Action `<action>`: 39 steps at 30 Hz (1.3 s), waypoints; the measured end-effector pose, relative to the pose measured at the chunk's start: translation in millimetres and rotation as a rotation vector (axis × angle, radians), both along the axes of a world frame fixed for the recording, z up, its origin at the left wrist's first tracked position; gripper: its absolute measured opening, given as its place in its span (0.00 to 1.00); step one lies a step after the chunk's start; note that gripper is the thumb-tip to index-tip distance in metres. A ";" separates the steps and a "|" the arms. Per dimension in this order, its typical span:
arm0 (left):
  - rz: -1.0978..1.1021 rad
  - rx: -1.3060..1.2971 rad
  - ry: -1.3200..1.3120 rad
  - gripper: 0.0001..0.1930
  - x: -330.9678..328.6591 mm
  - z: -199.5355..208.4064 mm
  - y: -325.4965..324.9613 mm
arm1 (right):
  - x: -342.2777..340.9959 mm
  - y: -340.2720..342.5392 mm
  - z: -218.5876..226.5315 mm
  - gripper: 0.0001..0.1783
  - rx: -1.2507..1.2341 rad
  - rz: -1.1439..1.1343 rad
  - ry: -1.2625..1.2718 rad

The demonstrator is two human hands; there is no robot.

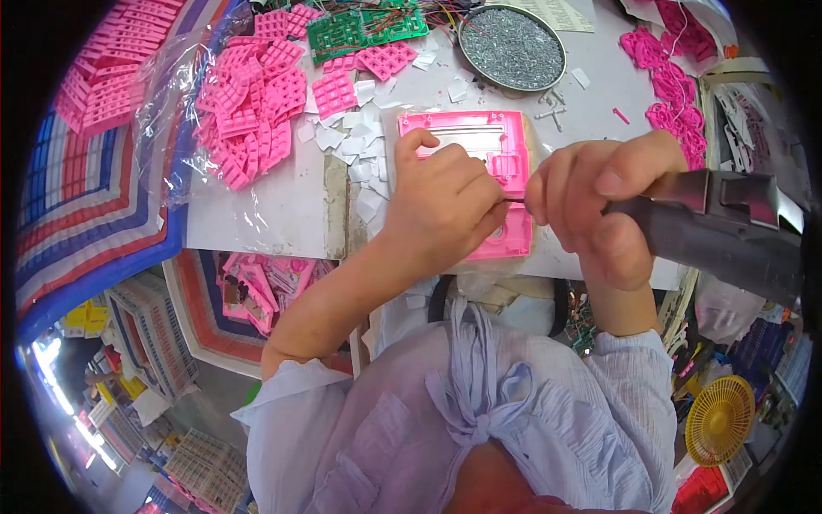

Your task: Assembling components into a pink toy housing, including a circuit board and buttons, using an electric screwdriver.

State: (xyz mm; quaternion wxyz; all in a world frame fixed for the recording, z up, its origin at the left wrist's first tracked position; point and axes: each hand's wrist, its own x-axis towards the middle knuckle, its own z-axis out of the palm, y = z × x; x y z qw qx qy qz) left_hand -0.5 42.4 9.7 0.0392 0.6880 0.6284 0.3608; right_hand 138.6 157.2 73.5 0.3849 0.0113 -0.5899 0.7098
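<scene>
- The pink plastic casing [515, 176] lies on the table [265, 227], partly covered by the left hand [449, 197]; its ribbed, slotted face is up, so it looks like a half-built piece.
- The right hand [612, 201], right of the casing, is wrapped around a dark power screwdriver [698, 231], whose thin bit [515, 200] points left over the casing.
- The left hand's fingers are curled together at the bit's tip; I cannot tell whether they pinch a screw.
- Fastening seems underway rather than complete; which screws are already in is hidden. A second half of the shell is not seen on this casing.
- Plenty of stock remains: a round dish of small silver screws [511, 49] beyond the casing, pink keypads [253, 103] to its left, green circuit boards [364, 30] beyond and left.
- White scraps [360, 141] litter the table just left of the casing; bundled pink cords [672, 81] lie beyond and right.
- Around the table: a bin of pink parts [270, 287] nearer and left of the casing, a yellow slotted basket [719, 420] nearer and right, in a crowded workroom.
</scene>
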 end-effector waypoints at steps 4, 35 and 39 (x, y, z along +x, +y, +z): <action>0.074 -0.073 0.020 0.14 -3.1 0.3 -10.2 | 3.6 7.1 -26.3 0.15 -0.033 0.017 0.010; 0.152 -0.024 0.627 0.08 -153.4 -27.5 63.1 | 28.0 85.7 19.4 0.17 -0.029 -0.116 -0.067; 0.203 -0.133 0.192 0.07 -156.0 -7.5 64.3 | 36.0 81.4 18.1 0.22 0.048 -0.364 -0.192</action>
